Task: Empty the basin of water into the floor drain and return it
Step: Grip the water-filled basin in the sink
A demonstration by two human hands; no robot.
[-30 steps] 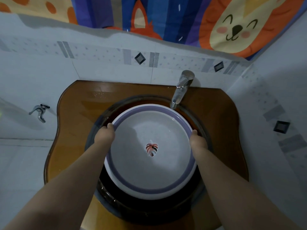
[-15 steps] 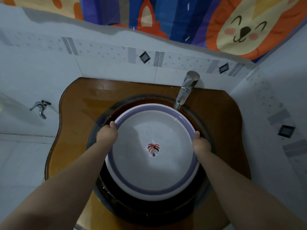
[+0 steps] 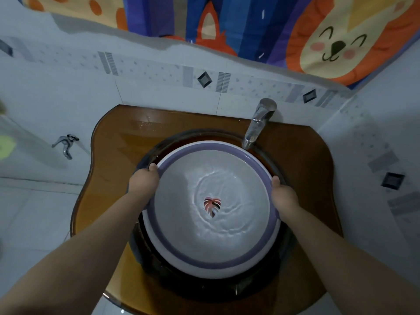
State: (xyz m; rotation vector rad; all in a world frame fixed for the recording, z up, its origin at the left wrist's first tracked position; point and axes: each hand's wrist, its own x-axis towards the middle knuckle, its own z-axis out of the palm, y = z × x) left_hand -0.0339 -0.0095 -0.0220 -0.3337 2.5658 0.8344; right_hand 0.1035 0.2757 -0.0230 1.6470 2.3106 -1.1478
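Water (image 3: pixel 227 183) is rippling inside a white basin (image 3: pixel 261 251) with a purple band, which is being held over the dark round sink (image 3: pixel 279 278) set in the brown desk (image 3: pixel 109 201). The basin's rim is being gripped on one side by the left hand (image 3: pixel 143 180) and on the other by the right hand (image 3: pixel 284 196), each clamped on the edge. A leaf print (image 3: pixel 212 206) is showing at the bottom. A metal tap (image 3: pixel 259 122) is standing just behind the basin, and a colourful curtain (image 3: pixel 227 23) is hanging above.

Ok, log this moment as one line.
stage: lifting grip | left hand: on basin rim | right hand: on opposite rim | water: rippling, not emptied | basin: in sink, under faucet
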